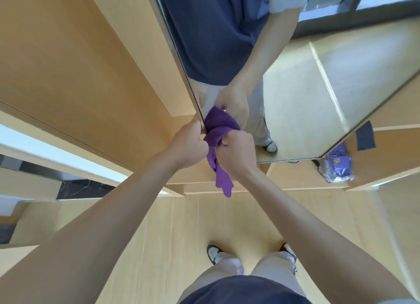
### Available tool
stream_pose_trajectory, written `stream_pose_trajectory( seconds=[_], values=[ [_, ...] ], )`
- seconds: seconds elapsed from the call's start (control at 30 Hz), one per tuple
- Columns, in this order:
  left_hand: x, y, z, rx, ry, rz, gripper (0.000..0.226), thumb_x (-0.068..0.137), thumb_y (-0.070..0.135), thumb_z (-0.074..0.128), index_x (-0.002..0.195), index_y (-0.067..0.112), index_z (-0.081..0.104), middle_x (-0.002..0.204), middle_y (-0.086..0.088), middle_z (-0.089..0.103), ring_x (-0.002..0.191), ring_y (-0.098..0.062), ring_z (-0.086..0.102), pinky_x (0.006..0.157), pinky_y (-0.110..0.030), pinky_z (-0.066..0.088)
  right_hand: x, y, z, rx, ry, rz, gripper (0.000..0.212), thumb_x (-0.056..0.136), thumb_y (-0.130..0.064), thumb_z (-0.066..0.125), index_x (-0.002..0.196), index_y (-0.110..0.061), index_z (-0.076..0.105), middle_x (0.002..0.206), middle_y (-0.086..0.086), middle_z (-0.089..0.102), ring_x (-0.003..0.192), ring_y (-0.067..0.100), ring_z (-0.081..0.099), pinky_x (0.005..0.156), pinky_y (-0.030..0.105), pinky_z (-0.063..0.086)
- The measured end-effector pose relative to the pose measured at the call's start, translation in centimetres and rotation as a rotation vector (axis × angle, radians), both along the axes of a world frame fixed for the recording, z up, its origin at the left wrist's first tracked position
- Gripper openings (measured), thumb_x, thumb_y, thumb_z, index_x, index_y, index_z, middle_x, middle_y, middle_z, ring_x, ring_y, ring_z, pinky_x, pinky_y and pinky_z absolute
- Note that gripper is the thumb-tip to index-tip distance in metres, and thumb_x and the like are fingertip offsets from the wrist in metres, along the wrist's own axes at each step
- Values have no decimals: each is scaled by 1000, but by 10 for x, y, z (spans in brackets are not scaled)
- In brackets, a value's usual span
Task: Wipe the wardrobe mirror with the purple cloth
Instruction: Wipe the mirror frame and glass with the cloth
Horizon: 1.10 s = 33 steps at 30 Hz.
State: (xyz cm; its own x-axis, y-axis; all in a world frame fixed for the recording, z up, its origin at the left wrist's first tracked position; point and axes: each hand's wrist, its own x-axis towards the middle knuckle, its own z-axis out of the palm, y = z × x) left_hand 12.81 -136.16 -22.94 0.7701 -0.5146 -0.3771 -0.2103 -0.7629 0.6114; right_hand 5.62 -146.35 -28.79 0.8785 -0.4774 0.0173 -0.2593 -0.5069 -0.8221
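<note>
The purple cloth [216, 140] is bunched between my two hands, right at the left edge of the wardrobe mirror [306, 94]. My right hand [236, 150] is closed around its upper part, and a loose tail hangs down below that fist. My left hand [189, 144] is also closed, gripping the cloth from the left, close to the mirror's metal frame [181, 65]. The mirror reflects my hands, the cloth, my dark shirt and light trousers.
Light wooden wardrobe panels [91, 65] stand to the left of the mirror. A purple packet in clear plastic [338, 165] lies on the wooden floor by the mirror's lower right corner. My feet [214, 255] are on the floor below.
</note>
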Motion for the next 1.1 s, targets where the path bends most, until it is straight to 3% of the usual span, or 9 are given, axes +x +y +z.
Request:
stream_pose_trajectory(
  seconds=[0.1, 0.33, 0.43, 0.5, 0.6, 0.7, 0.83, 0.97, 1.1],
  values=[
    [4, 4, 6, 24, -5, -70, 43, 79, 2, 46, 118, 20, 42, 97, 8, 53, 100, -22, 52, 84, -28, 39, -1, -9, 36, -35, -133, 23, 24, 77, -16, 48, 58, -12, 62, 51, 0, 50, 53, 29, 42, 53, 32, 28],
    [5, 9, 0, -63, 100, -112, 93, 64, 18, 51, 151, 39, 25, 141, 16, 52, 132, -12, 51, 98, -30, 40, -19, -52, 110, -43, -259, -88, 34, 90, -14, 62, 57, -18, 55, 46, -11, 46, 48, 9, 42, 50, 16, 33],
    [-1, 7, 2, -133, 99, -89, 98, 54, 46, 52, 149, 40, 29, 134, 22, 55, 124, -4, 53, 98, -33, 44, -35, -80, 134, -52, -317, -218, 33, 86, -24, 64, 57, -8, 59, 50, 2, 53, 53, 16, 41, 54, 33, 45],
    [-6, 4, 4, -152, 100, -37, 89, 53, 50, 52, 140, 33, 43, 123, 21, 60, 118, -4, 57, 95, -31, 47, -48, -101, 142, -24, -365, -304, 30, 82, -30, 64, 67, -4, 67, 64, 15, 63, 61, 26, 49, 62, 39, 51],
    [-5, 0, 6, -36, 73, 59, 50, 68, 47, 64, 113, 24, 60, 108, 5, 68, 104, -17, 64, 85, -36, 52, -68, -133, 140, -1, -397, -431, 26, 77, -27, 66, 73, -1, 67, 71, 21, 65, 63, 11, 42, 62, 35, 49],
    [-5, -6, 6, 13, 41, 106, 48, 71, 62, 70, 96, 22, 61, 98, -8, 68, 92, -27, 66, 75, -40, 54, -87, -158, 118, -12, -345, -508, 28, 79, -28, 64, 71, -1, 61, 67, 18, 61, 62, 10, 38, 58, 29, 40],
    [-23, -18, 11, -94, 10, 224, 31, 86, 44, 74, 101, 25, 54, 91, 10, 59, 93, -15, 60, 66, -21, 39, -103, -169, 72, 18, -209, -502, 20, 84, -25, 62, 69, -12, 59, 57, -5, 56, 56, 7, 50, 59, 29, 42],
    [-44, -29, 13, -244, -13, 398, 106, 76, 49, 82, 153, 21, 16, 154, 5, 34, 142, -19, 36, 103, -30, 34, -107, -168, 32, -15, -76, -383, 13, 83, -16, 61, 70, -14, 64, 65, 0, 66, 66, 26, 61, 61, 31, 50],
    [-72, -43, 33, -416, -444, 503, 126, 64, 42, 92, 155, 19, 8, 159, -1, 17, 149, -19, 22, 121, -39, 26, -109, -169, 29, -78, 2, -307, 29, 87, -6, 59, 64, -22, 56, 59, -7, 56, 53, 6, 47, 52, 11, 38]
  ],
)
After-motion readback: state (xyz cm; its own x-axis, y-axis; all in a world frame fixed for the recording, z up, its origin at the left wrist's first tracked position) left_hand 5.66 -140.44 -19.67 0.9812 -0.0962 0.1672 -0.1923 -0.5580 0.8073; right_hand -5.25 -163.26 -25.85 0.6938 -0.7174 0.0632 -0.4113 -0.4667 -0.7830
